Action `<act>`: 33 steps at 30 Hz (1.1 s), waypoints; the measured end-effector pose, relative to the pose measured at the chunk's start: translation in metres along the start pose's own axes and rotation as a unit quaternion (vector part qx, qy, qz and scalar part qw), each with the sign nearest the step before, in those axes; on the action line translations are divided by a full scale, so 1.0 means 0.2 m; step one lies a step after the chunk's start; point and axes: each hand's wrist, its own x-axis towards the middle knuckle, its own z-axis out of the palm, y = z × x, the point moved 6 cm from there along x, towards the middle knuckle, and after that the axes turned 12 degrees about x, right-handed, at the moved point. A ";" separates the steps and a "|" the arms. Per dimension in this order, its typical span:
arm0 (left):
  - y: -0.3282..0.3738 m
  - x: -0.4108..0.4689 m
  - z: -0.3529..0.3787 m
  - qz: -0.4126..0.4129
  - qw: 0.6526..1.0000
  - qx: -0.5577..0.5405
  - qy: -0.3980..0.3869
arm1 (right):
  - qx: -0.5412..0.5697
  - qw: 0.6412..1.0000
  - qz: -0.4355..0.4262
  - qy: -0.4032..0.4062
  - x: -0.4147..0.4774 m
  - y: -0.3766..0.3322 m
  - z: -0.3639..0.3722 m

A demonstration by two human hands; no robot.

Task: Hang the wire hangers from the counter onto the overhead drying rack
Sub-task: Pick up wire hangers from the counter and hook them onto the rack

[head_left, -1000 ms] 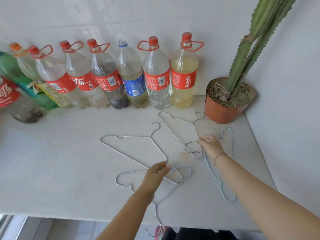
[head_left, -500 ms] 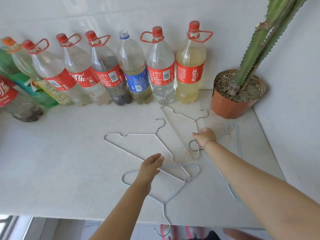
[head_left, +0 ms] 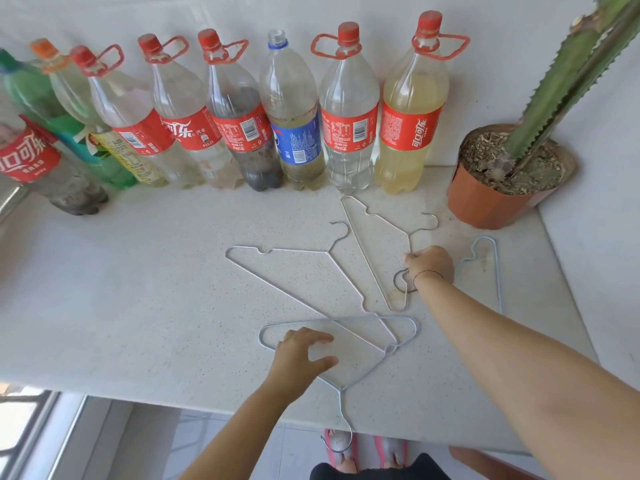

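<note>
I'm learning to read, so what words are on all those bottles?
"可口可乐" on the yellow-drink bottle.
"Coca-Cola" on the clear-water bottle.
"可乐 汽水" on the fifth bottle from the right.
"口可乐", start cut off, on the far-left bottle.
Blue label and all small print: too small to read.

Four thin wire hangers lay flat on the white table [head_left: 138, 289]. The nearest pale-blue hanger [head_left: 415, 329] had its hook hanging past the front edge. The silver middle hanger [head_left: 294, 250] overlapped it at one corner. The silver rear hanger [head_left: 365, 251] lay just beside the middle one, and the right pale-blue hanger [head_left: 497, 271] was partly hidden.
</note>
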 end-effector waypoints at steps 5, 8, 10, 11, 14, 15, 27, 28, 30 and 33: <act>-0.03 -0.02 0.02 0.021 0.999 0.048 -0.005 | -0.006 1.000 0.007 -0.020 0.02 0.00 -0.01; -0.02 -0.04 0.03 0.054 0.992 0.110 -0.005 | -0.012 1.000 0.009 -0.011 0.02 0.01 -0.02; -0.02 -0.04 0.04 0.068 0.987 0.143 -0.001 | -0.020 1.000 0.009 -0.008 0.01 0.02 -0.01; -0.02 -0.04 0.04 0.071 0.986 0.151 -0.001 | -0.025 1.000 0.007 -0.010 0.02 0.03 -0.01; -0.02 -0.02 0.04 0.078 0.984 0.156 -0.017 | -0.039 0.999 0.011 -0.023 0.03 0.02 -0.01; -0.02 -0.02 0.04 0.082 0.984 0.156 -0.026 | -0.044 0.999 0.014 -0.029 0.04 0.02 -0.01; 0.00 -0.01 0.04 0.120 0.970 0.199 -0.077 | 0.324 0.928 0.037 -0.179 -0.07 -0.04 0.01; 0.01 -0.01 0.04 0.121 0.968 0.205 -0.079 | 0.356 0.913 0.034 -0.194 -0.10 -0.07 0.00; 0.00 -0.02 0.04 0.124 0.966 0.213 -0.081 | 0.409 0.884 0.033 -0.225 -0.15 -0.11 -0.01; 0.01 -0.03 0.04 0.130 0.967 0.203 -0.085 | 0.465 0.846 0.050 -0.258 -0.22 -0.12 -0.02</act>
